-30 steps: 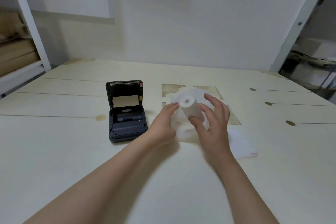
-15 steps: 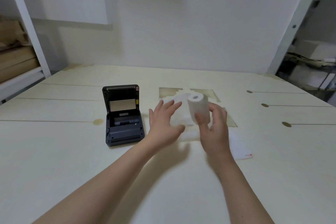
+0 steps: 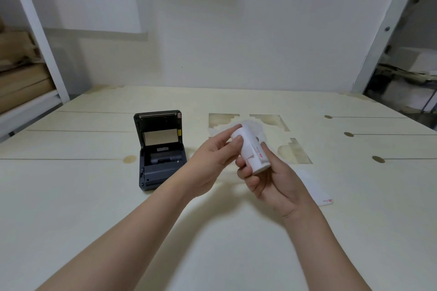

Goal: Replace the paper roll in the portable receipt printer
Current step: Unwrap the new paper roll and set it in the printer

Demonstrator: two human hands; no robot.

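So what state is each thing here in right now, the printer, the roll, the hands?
Printer: lid open and upright, paper bay showing no roll.
Paper roll: held off the table, tilted, red-printed label on it.
Right hand: closed around the roll's lower end.
Left hand: fingertips on the roll's upper end.
Loose slip: lying flat on the table.

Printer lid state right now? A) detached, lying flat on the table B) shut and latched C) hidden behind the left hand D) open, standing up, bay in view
D: the printer lid stands upright at the back, exposing the paper bay, while both hands hold the paper roll to its right.
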